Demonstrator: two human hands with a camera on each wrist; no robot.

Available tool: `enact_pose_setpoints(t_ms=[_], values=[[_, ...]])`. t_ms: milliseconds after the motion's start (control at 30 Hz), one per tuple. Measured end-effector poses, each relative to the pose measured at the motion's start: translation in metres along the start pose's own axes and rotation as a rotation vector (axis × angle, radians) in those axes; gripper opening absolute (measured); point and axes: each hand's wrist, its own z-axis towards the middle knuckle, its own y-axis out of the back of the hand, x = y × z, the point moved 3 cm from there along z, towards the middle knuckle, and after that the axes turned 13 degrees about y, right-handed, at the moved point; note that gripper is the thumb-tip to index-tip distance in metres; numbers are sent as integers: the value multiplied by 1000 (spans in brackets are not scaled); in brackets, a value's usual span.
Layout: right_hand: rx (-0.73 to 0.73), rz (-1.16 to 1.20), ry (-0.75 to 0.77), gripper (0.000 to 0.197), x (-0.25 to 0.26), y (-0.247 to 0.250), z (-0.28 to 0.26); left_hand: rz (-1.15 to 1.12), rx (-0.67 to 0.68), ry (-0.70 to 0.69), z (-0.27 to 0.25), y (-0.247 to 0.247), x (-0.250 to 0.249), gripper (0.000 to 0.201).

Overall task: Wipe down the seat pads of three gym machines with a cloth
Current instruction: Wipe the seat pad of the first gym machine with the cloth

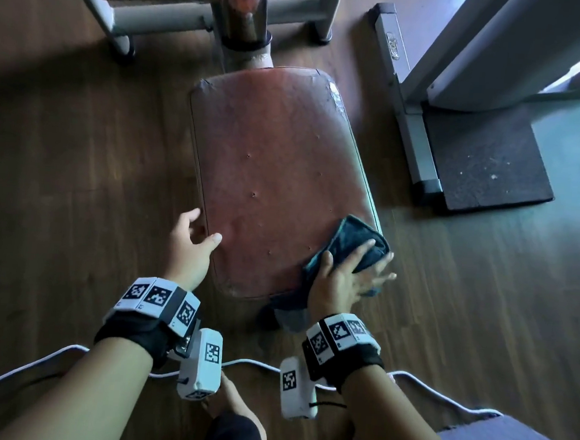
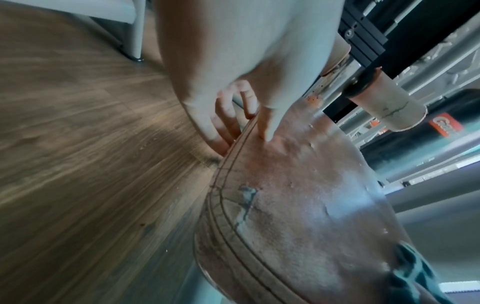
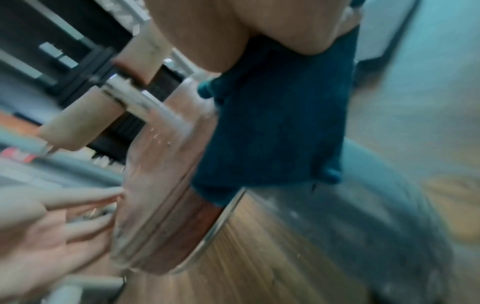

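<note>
Wood-plank floor [image 1: 79, 170] is running under everything. Grey machine frame [image 1: 158, 14] is standing at the far end of the seat; a second grey upright [image 1: 482, 54] is sitting on a dark mat [image 1: 484, 164] off to the right.

Seat pad [image 1: 278, 171], worn reddish-brown, cracked at the seams and pocked with small holes, is lying lengthwise away from the person, its far end against the machine's post.

Cloth [image 1: 352, 248], dark teal and bunched, is lying on the near right corner of the pad and draping over the right edge, as the right wrist view shows.

Left hand [image 1: 190, 247] is bracing the near left edge of the pad: thumb is pressing on the top surface, and the fingers [image 2: 228, 115] are curling down over the side, per the left wrist view.

Right hand [image 1: 343, 278] is pressing flat on the cloth, fingers spread and mostly straight, thumb lying along the cloth's inner edge. Fingertips are blurring in the head view.
</note>
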Motion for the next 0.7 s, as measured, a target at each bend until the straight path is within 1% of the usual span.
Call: enact_pose_setpoints(t_ms=[33,100,167,233,300,333,367,400,433,467,533,567,600,667,700], values=[[61,-110,106,72,4,1,6,-24,-3,7,-2,-1,2,53],[225,-281,364,72,18,-1,16,-83,-7,33,-6,-2,7,48],[368,-358,586,75,36,-7,21,-165,-13,49,-10,-2,10,44],[493,-363,691,77,52,-10,22,-210,-31,44,-16,-3,10,40],[596,-308,757,72,63,-2,28,-193,-78,8,-22,-9,8,39],[618,-254,789,67,65,8,35,-179,-103,-29,-25,-13,6,40],[593,-199,819,61,66,21,43,-162,-121,-81,-30,-19,2,42],[521,-150,834,57,64,34,52,-118,-140,-151,-37,-27,-2,46],[426,-134,816,56,58,48,63,-38,-167,-240,-44,-36,-7,50],[342,-122,767,55,48,59,75,76,-189,-322,-51,-47,-13,54],[284,-118,556,59,27,74,95,311,-184,-429,-67,-71,-26,61],[312,-107,435,63,20,79,101,413,-157,-445,-72,-85,-30,65],[353,-79,351,66,8,74,108,508,-128,-443,-75,-97,-34,69],[472,18,236,73,-11,57,117,680,-112,-390,-79,-117,-32,77],[496,86,188,80,-18,47,120,734,-131,-376,-79,-123,-28,80]])
